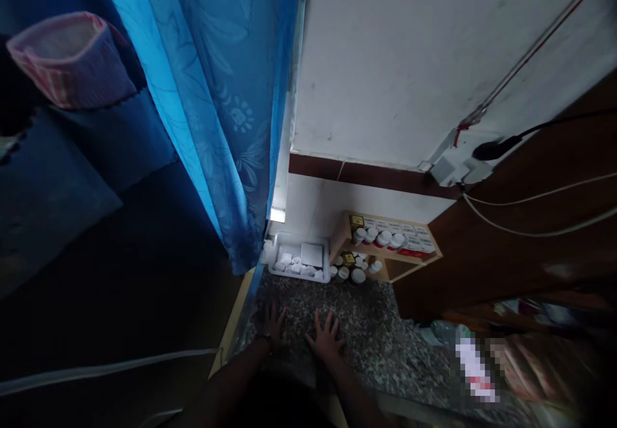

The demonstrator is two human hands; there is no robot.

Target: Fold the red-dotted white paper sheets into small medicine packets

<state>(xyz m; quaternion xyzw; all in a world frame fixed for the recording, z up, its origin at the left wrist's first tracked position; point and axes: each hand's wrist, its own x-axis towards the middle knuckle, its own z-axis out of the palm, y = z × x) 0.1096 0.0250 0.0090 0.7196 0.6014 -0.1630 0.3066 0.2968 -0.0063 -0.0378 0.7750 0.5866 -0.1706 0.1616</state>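
Observation:
My left hand (pixel 274 326) lies flat on the speckled stone counter (pixel 371 331), fingers spread, with a dark band at the wrist. To its right my right hand (pixel 326 338) also rests on the counter with its fingers apart. Neither holds anything. Beyond both hands, against the wall, stands a white plastic tray (pixel 277 275) with several small white pieces and a flat white box in it. Right of the tray are several bottles (pixel 357 276) with pale lids, partly under a small wooden shelf (pixel 385 254) that carries more bottles and boxes.
A blue patterned curtain (pixel 231 113) hangs at the left, near a pink cloth pouch (pixel 80 62). On the right wall are a socket with a black plug (pixel 489 150) and loose cables. Farther right lie a clear plastic bottle (pixel 441 333) and a pixelated item (pixel 475 370) near another person's blurred hand (pixel 530 364).

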